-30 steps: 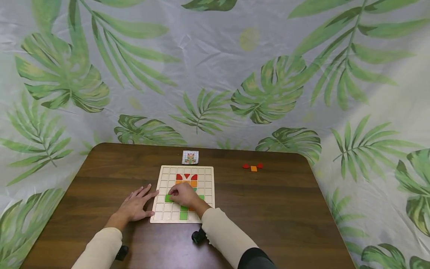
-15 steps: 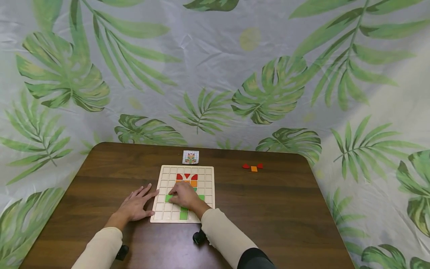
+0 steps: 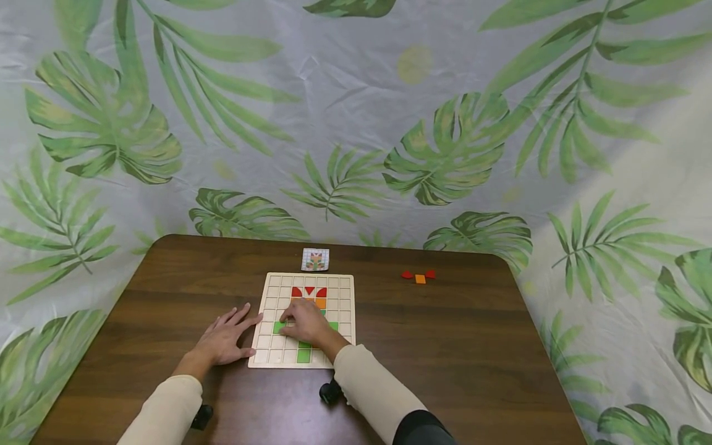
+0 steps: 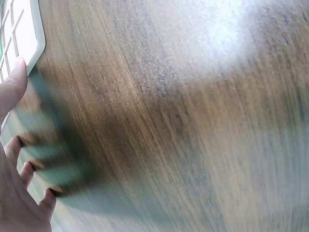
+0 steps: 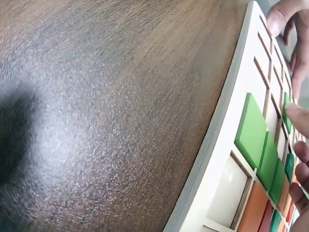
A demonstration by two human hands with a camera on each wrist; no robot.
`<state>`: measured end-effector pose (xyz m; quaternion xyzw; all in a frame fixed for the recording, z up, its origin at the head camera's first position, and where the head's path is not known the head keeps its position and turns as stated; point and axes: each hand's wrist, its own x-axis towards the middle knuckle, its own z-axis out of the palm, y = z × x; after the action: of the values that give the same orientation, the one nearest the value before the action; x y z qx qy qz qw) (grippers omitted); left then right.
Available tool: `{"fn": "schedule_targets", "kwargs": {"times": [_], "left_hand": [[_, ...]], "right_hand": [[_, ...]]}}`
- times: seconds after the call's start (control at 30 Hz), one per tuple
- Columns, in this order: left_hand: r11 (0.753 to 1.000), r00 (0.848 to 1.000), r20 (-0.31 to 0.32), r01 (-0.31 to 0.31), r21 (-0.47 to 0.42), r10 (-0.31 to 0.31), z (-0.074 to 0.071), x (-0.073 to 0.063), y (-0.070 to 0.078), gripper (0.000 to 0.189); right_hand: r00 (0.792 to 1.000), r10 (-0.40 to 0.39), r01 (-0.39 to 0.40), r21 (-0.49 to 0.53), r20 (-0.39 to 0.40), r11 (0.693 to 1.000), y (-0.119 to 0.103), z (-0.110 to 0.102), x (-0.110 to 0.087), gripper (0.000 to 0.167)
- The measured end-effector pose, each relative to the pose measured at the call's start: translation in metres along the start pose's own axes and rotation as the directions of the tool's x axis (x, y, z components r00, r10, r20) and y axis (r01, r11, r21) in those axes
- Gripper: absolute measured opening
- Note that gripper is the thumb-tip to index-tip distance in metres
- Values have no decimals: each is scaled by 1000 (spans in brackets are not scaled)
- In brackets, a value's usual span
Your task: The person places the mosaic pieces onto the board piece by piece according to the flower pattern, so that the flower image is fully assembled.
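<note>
A pale wooden grid board (image 3: 339,296) lies on the table with red, orange and green tiles in its cells. My right hand (image 3: 308,322) is over its middle, thumb and forefinger curled at a green square tile (image 3: 277,328) on the left; in the right wrist view the thumb (image 5: 298,118) rests at that tile. The palm hides several tiles. My left hand (image 3: 225,340) lies with spread fingers at the board's left edge. Its thumb (image 4: 17,82) touches the corner, and the other fingertips rest on the wood in the left wrist view.
A small card with a coloured grid picture (image 3: 315,260) lies behind the board. To the right are two red pieces (image 3: 407,275) and an orange square (image 3: 420,279). A leaf-patterned cloth (image 3: 345,123) hangs behind the brown table (image 3: 445,346).
My right thumb and forefinger have spread slightly apart at the green tile. The left hand and the board stay in place.
</note>
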<state>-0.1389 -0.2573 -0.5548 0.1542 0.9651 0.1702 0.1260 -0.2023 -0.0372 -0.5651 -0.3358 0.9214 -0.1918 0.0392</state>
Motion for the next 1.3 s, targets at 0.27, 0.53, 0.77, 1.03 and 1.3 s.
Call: {"fn": "schedule_targets", "kwargs": {"times": [0.27, 0.53, 0.77, 1.03, 1.3], "left_hand": [[1000, 1000, -7, 2, -8, -2, 3, 1, -1, 76], [1000, 1000, -26, -12, 0, 12, 3, 0, 1, 75], [1000, 998, -50, -27, -3, 27, 4, -1, 0, 75], [1000, 999, -47, -7, 1, 7, 1, -2, -8, 78], [1000, 999, -37, -21, -8, 21, 2, -1, -1, 77]], "right_hand": [[995, 62, -42, 257, -72, 966, 18, -11, -15, 13], [954, 237, -150, 389, -183, 909, 70, -27, -42, 11], [857, 374, -199, 441, -354, 875, 121, -42, -66, 17], [705, 540, -299, 498, -459, 814, 164, -58, -76, 26], [594, 670, -448, 509, -446, 736, 196, -72, -87, 44]]}}
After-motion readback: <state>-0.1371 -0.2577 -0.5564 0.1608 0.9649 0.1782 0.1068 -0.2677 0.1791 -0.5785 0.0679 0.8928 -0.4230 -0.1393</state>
